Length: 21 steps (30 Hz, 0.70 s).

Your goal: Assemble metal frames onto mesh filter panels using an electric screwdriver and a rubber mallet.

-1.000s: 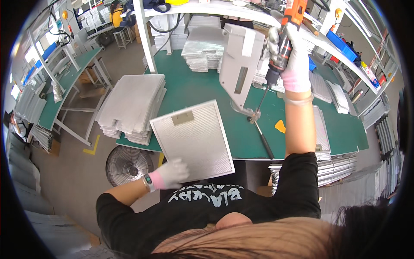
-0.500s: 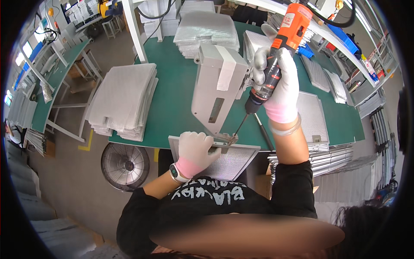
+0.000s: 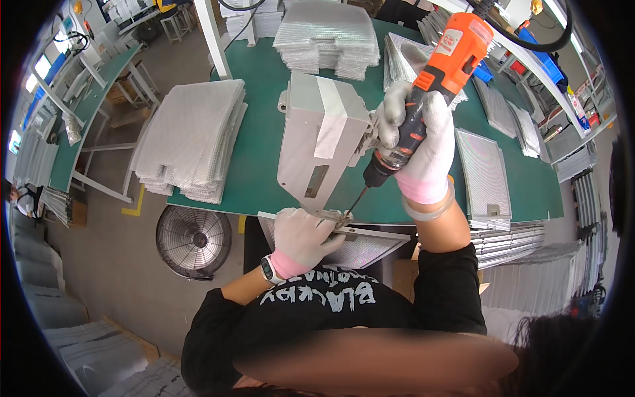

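The right hand (image 3: 423,142), in a white glove with a pink cuff, is wrapped tight around an orange and black electric screwdriver (image 3: 430,92). All the fingers are curled shut on its grip. The screwdriver leans down and to the left, and its thin bit (image 3: 352,202) points at the near edge of a flat metal mesh filter panel (image 3: 360,245). The panel lies at the front edge of the green table (image 3: 258,159), just in front of the person's chest, and part of it hangs over the edge. The left hand (image 3: 301,235), in the same kind of glove, lies on the panel with its fingers bent down, pressing on the frame right beside the tip of the bit. A watch sits on that wrist. Just behind the panel stands a grey metal jig box (image 3: 321,135) with a strip of pale tape on it. A tall stack of mesh panels (image 3: 192,135) rests on the left part of the table, and another stack (image 3: 327,33) sits farther back. One more filter panel (image 3: 483,172) lies flat to the right of the right arm. A round fan (image 3: 194,241) stands on the floor under the table's left side.
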Tool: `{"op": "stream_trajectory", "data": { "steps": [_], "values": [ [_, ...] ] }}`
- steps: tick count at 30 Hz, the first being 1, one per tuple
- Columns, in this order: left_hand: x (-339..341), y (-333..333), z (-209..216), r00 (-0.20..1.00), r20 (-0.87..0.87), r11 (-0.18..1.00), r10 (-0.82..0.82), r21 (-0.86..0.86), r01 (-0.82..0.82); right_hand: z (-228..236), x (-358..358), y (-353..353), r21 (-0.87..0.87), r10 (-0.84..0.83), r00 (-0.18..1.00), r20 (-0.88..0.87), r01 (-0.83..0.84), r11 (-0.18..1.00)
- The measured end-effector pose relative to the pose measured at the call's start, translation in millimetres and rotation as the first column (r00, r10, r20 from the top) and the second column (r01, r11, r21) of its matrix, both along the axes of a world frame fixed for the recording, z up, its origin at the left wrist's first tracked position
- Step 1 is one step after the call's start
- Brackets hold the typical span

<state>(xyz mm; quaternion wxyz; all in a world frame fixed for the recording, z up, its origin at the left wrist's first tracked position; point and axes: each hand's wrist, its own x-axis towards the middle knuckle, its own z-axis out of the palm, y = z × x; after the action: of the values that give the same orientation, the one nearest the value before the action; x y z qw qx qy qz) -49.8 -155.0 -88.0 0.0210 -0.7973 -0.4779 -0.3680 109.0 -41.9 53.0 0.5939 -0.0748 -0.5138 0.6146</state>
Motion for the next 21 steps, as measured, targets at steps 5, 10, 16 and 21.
{"op": "stream_trajectory", "data": {
  "steps": [5,10,16,21],
  "values": [
    [0,-1,-8,0.997,0.022,0.996,-0.074,-0.044,0.075,-25,-11,-27,-0.02,-0.142,0.974,0.179,0.148,0.989],
    [1,1,-8,0.987,0.081,0.99,-0.14,0.028,0.138,-38,1,-24,-0.054,-0.023,1.0,0.018,0.024,0.998],
    [4,-6,2,0.988,0.104,0.993,-0.11,-0.035,0.114,-44,1,-32,-0.056,0.037,0.999,0.005,-0.037,0.998],
    [5,-6,-13,0.984,0.136,0.992,-0.118,-0.018,0.121,-52,2,-32,-0.027,0.052,0.999,0.0,-0.052,0.998]
  ]
}}
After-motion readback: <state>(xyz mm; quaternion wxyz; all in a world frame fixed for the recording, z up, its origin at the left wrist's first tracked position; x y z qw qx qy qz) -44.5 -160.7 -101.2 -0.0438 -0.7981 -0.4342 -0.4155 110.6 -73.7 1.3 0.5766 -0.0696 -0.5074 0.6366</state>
